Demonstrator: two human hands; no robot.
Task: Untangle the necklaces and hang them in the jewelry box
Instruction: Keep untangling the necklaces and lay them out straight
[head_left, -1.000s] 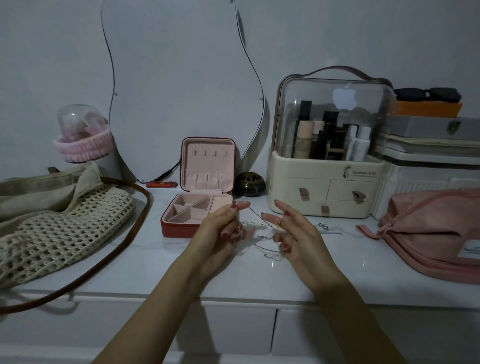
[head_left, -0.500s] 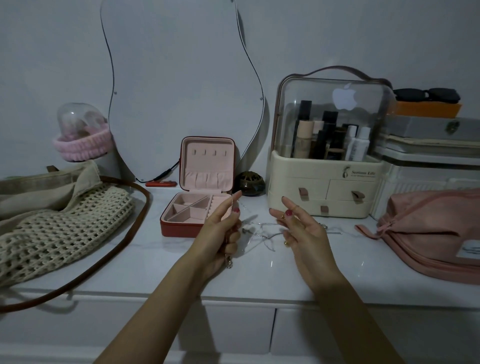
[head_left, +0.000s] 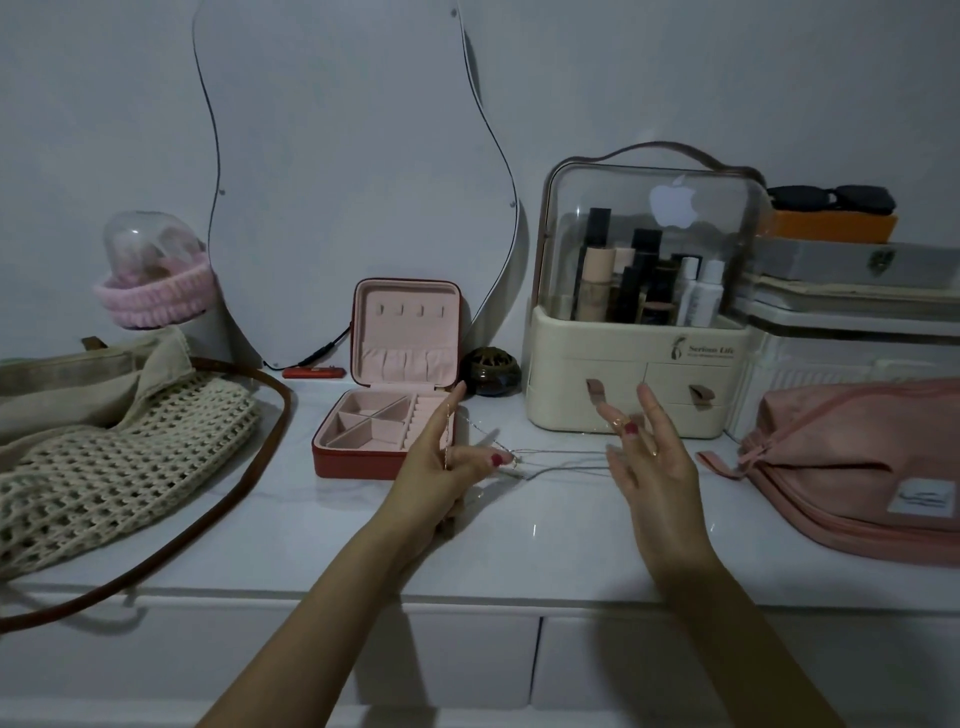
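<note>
Thin silver necklace chains (head_left: 561, 462) stretch in the air between my two hands above the white dresser top. My left hand (head_left: 447, 462) pinches one end between thumb and fingers, and a strand hangs down along its raised index finger. My right hand (head_left: 644, 457) holds the other end, with fingers spread and the chains caught on them. The red jewelry box (head_left: 384, 384) stands open just left of my left hand. Its pink lid is upright and shows a row of bare hooks; its tray compartments hold nothing.
A crochet bag (head_left: 119, 457) with a brown strap lies on the left. A cosmetics organiser (head_left: 639, 374) stands behind my right hand, a pink pouch (head_left: 857, 457) to its right. A small dark pot (head_left: 491, 371) sits beside the box, a curvy mirror (head_left: 358, 182) behind.
My hands have moved apart, left and right. The chains, bunched between them before, are now drawn out into long taut strands.
</note>
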